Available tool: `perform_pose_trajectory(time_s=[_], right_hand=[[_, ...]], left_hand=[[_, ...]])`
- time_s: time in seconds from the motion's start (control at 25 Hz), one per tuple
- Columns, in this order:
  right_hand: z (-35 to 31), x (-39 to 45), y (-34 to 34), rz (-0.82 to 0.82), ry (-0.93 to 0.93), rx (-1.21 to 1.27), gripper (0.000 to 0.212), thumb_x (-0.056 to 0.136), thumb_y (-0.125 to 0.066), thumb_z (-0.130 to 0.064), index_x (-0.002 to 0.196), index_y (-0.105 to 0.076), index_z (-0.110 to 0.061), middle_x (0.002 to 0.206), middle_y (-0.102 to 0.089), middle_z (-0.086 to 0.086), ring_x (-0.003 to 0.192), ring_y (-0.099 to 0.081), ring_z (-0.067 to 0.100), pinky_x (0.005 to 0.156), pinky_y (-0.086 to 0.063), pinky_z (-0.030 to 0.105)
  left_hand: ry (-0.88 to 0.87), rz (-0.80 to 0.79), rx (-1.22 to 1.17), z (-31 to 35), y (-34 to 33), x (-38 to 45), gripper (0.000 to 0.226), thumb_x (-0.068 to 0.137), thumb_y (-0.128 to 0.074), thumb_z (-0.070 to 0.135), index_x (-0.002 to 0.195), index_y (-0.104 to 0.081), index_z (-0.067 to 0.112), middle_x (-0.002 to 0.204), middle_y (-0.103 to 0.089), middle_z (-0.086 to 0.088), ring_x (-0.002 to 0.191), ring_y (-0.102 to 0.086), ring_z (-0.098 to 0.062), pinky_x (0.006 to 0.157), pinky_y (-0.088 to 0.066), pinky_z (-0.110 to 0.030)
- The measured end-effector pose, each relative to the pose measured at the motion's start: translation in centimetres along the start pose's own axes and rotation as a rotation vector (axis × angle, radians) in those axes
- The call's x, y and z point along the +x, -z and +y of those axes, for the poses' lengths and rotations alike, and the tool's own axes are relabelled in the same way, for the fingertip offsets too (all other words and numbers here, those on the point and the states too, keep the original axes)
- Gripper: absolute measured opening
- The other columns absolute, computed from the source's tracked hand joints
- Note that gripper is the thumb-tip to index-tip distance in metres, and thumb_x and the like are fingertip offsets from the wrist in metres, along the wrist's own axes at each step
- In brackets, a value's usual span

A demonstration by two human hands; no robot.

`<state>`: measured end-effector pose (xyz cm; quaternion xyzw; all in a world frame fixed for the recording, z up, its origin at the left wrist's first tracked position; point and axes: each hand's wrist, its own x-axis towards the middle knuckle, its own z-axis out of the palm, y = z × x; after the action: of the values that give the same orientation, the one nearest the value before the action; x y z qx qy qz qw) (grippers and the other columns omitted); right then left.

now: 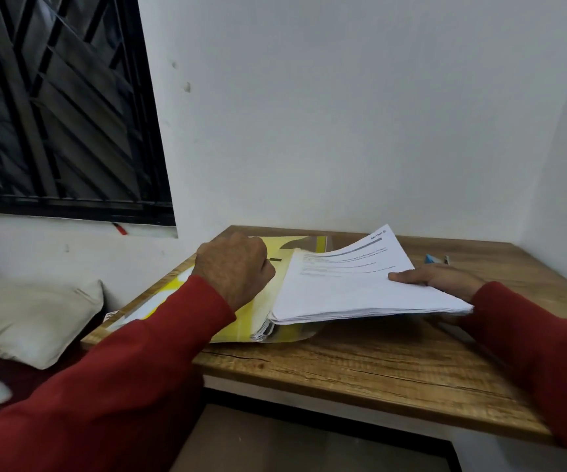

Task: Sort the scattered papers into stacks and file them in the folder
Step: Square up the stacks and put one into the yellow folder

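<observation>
The right hand (435, 275) has a thick stack of white printed papers (353, 284) by its right edge, thumb lying flat on top, the other fingers hidden beneath, so the grip reads as a pinch through the whole thickness. The stack tilts, its far corner lifted, its left edge lying over the glossy yellow plastic folder (173, 301) at the left of the wood-grain surface (360, 362). That angle looks deliberate: the sheets are being fed sideways into the folder's opening.

The left hand (238, 267) is curled into a fist over the folder, knuckles up. It seems to be holding the cover or a flap back to keep the mouth open, but what its fingers pinch I cannot tell; they are turned away.

More sheets already sit inside the folder, their edges showing under the stack. The paper is limp and bows under its own weight; the folder is slick and likely to slide, hence the steadying hand. A small blue object (432, 258) lies beyond the right hand.
</observation>
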<state>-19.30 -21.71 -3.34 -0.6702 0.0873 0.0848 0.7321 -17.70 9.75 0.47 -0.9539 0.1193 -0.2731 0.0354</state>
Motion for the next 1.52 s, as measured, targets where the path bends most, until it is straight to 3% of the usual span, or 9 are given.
perform_pose_trajectory(time_s=[0.24, 0.32, 0.44, 0.72, 0.84, 1.0, 1.12, 1.28, 1.52], right_hand=[[0.1, 0.7, 0.3, -0.136, -0.030, -0.134, 0.096, 0.029, -0.102, -0.029, 0.116, -0.071, -0.002, 0.118, -0.071, 0.015, 0.084, -0.074, 0.024, 0.071, -0.062, 0.028], [0.0, 1.3, -0.8, -0.122, -0.034, -0.072, 0.078, 0.055, -0.095, -0.023, 0.123, -0.065, -0.001, 0.118, -0.070, 0.018, 0.081, -0.075, 0.025, 0.064, -0.061, 0.030], [-0.3, 2.6, -2.8, -0.049, -0.046, 0.083, 0.029, 0.093, -0.061, -0.005, 0.121, -0.062, 0.002, 0.099, -0.075, 0.018, 0.069, -0.075, 0.026, 0.050, -0.058, 0.030], [-0.5, 5.8, -7.2, -0.014, 0.087, 0.072, 0.040, 0.091, -0.065, -0.007, 0.130, -0.059, 0.001, 0.121, -0.069, 0.018, 0.109, -0.068, 0.033, 0.095, -0.055, 0.046], [-0.4, 5.6, -8.7, -0.012, 0.088, -0.002, 0.030, 0.094, -0.065, -0.023, 0.119, -0.066, -0.006, 0.113, -0.072, 0.014, 0.099, -0.071, 0.028, 0.074, -0.062, 0.040], [-0.8, 5.3, -8.2, 0.134, 0.142, -0.060, 0.028, 0.093, -0.066, -0.012, 0.117, -0.065, 0.002, 0.096, -0.072, 0.014, 0.060, -0.070, 0.017, 0.045, -0.053, 0.024], [-0.6, 5.6, -9.1, 0.166, 0.143, -0.065, 0.027, 0.091, -0.068, -0.007, 0.115, -0.064, 0.006, 0.089, -0.072, 0.015, 0.051, -0.068, 0.016, 0.042, -0.050, 0.023], [-0.3, 5.9, -11.8, 0.054, 0.069, -0.115, 0.025, 0.094, -0.067, -0.014, 0.112, -0.064, 0.003, 0.090, -0.073, 0.016, 0.063, -0.072, 0.023, 0.050, -0.056, 0.028], [-0.3, 6.2, -11.7, 0.098, 0.089, -0.042, 0.023, 0.085, -0.072, 0.002, 0.105, -0.061, 0.005, 0.090, -0.073, 0.022, 0.061, -0.071, 0.027, 0.048, -0.056, 0.027]], left_hand=[[-0.051, 0.000, -0.022, -0.5, -1.1, -0.1, 0.034, 0.096, -0.040, 0.041, 0.097, -0.070, 0.024, 0.100, -0.065, -0.001, 0.089, -0.062, -0.024, 0.065, -0.035, -0.030], [-0.061, -0.007, -0.034, -0.5, -1.5, -0.1, 0.034, 0.096, -0.040, 0.042, 0.095, -0.069, 0.024, 0.099, -0.065, 0.001, 0.088, -0.063, -0.026, 0.063, -0.037, -0.031], [-0.097, 0.029, -0.023, -0.5, -1.9, -0.2, 0.035, 0.095, -0.040, 0.041, 0.092, -0.069, 0.023, 0.094, -0.066, 0.002, 0.086, -0.064, -0.024, 0.062, -0.036, -0.029], [-0.131, 0.026, 0.008, -1.2, -3.4, -0.2, 0.036, 0.096, -0.038, 0.042, 0.092, -0.068, 0.023, 0.094, -0.065, 0.001, 0.090, -0.063, -0.026, 0.066, -0.039, -0.032], [-0.109, 0.017, -0.021, -0.8, -3.7, 0.0, 0.035, 0.095, -0.039, 0.043, 0.092, -0.068, 0.022, 0.094, -0.064, 0.000, 0.089, -0.063, -0.027, 0.067, -0.039, -0.032], [-0.095, 0.026, -0.092, -1.0, -4.4, 0.5, 0.036, 0.093, -0.040, 0.043, 0.088, -0.068, 0.022, 0.089, -0.065, 0.000, 0.088, -0.063, -0.027, 0.072, -0.049, -0.036], [-0.090, 0.021, -0.125, -0.6, -4.4, 0.8, 0.035, 0.093, -0.041, 0.042, 0.088, -0.069, 0.021, 0.089, -0.065, -0.001, 0.088, -0.063, -0.028, 0.069, -0.047, -0.034], [-0.107, 0.030, -0.129, 0.5, -4.0, 0.5, 0.033, 0.094, -0.043, 0.042, 0.093, -0.070, 0.023, 0.094, -0.066, -0.002, 0.089, -0.062, -0.028, 0.070, -0.046, -0.034], [-0.110, 0.003, -0.173, 0.4, -3.6, 0.5, 0.033, 0.093, -0.044, 0.042, 0.092, -0.070, 0.023, 0.091, -0.065, -0.003, 0.089, -0.062, -0.029, 0.069, -0.044, -0.034]])
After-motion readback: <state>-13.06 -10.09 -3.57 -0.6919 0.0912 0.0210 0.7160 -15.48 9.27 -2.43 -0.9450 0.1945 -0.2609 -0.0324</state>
